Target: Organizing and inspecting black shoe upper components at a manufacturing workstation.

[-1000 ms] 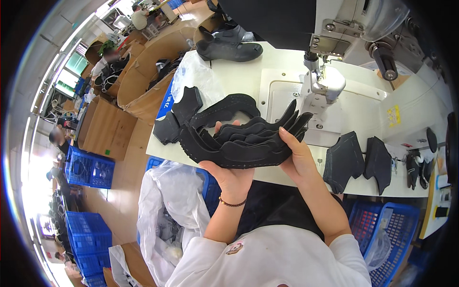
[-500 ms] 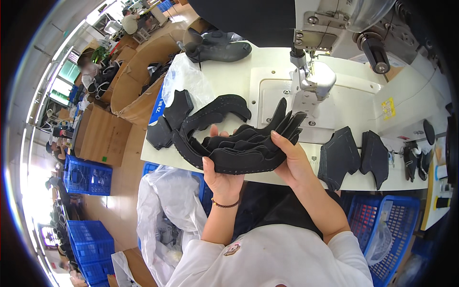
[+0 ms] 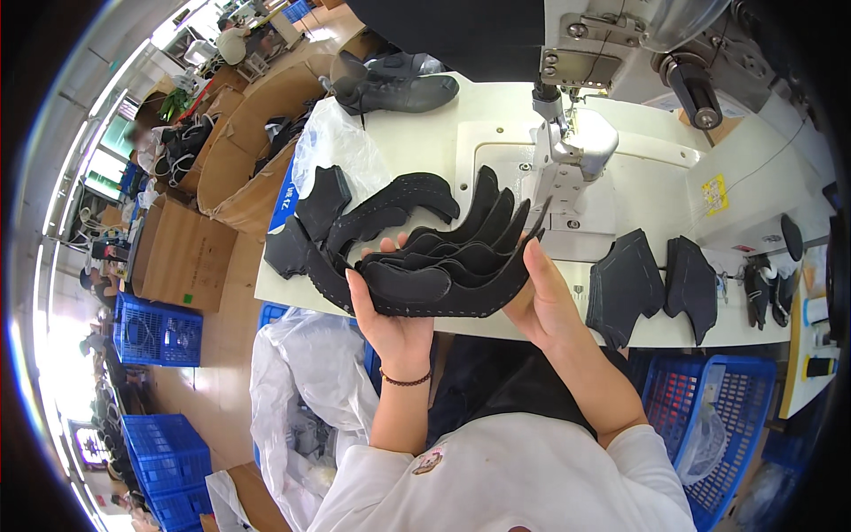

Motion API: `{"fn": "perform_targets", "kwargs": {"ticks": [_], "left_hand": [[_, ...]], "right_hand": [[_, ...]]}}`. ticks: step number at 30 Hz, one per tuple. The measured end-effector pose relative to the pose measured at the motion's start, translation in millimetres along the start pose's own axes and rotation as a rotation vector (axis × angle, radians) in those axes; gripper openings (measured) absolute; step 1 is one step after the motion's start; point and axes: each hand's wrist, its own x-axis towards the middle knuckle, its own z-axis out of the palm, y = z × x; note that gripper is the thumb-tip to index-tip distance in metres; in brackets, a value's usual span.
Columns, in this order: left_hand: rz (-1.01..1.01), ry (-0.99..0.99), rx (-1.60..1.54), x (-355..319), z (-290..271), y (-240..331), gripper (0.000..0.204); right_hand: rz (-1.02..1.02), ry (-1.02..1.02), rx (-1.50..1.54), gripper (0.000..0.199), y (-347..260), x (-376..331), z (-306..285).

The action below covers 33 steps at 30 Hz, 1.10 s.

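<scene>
- Both hands are full: the left hand point(image 3: 394, 332) grips a fanned stack of curved black pieces point(image 3: 425, 279) near its left half, thumb in front, fingertips behind.
- The right hand point(image 3: 550, 301) closes about the stack's right end, thumb by the edge; how firmly, cannot tell.
- Stack is held up in front of the body, over the near edge of the white surface point(image 3: 434, 124); long axis runs left to right, ends curving up and away from the wearer.
- Sewing machine point(image 3: 589, 142) stands beyond and to the right; right hand is nearer it.
- Another curved black part point(image 3: 417, 188) lies just beyond the stack, on the left hand's side.
- Flat black panels point(image 3: 625, 288) lie just right of the right hand.
- Farther back, left: clear plastic point(image 3: 341, 146), black shoe point(image 3: 399, 93).
</scene>
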Motion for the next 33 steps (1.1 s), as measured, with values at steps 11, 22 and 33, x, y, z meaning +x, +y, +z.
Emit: {"fn": "perform_targets", "kwargs": {"ticks": [11,22,33], "left_hand": [[-0.014,0.003,0.014,-2,2,1,0.036],[-0.178,-0.239,0.271,-4,-3,0,0.079],[-0.183,-0.277,0.227,-1,-15,0,0.078]], "right_hand": [[-0.189,0.03,-0.351,0.055,9,0,1],[-0.207,0.115,-0.283,0.044,-4,3,1],[-0.17,0.06,-0.257,0.035,-6,2,-1]]}}
